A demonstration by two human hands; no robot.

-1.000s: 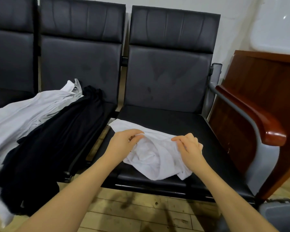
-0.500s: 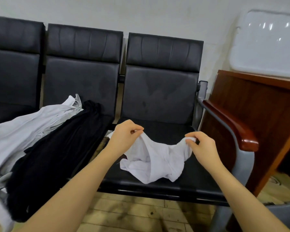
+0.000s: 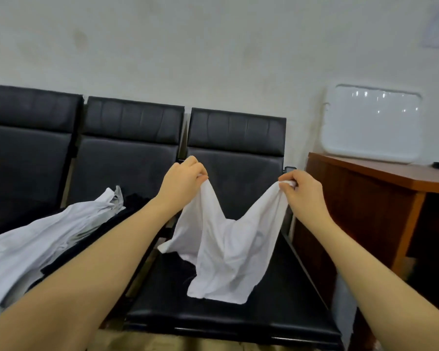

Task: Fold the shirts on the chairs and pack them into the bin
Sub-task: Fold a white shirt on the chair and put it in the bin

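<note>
A white shirt (image 3: 228, 252) hangs between my two hands above the right-hand black chair (image 3: 238, 315). My left hand (image 3: 181, 183) pinches one upper corner of it. My right hand (image 3: 303, 191) pinches the other upper corner, about a shirt's width away. The cloth sags in the middle, and its lower edge still touches the seat. A light grey shirt (image 3: 43, 241) lies spread over the middle chair, with a black shirt (image 3: 117, 224) beside and partly under it. No bin is in view.
Three black chairs stand in a row against a pale wall. A brown wooden desk (image 3: 380, 198) stands close on the right. A white tray-like lid (image 3: 370, 122) leans against the wall on top of the desk.
Both hands have lifted the white shirt off the seat and drawn apart, stretching its top edge. My view has tilted up toward the wall.
</note>
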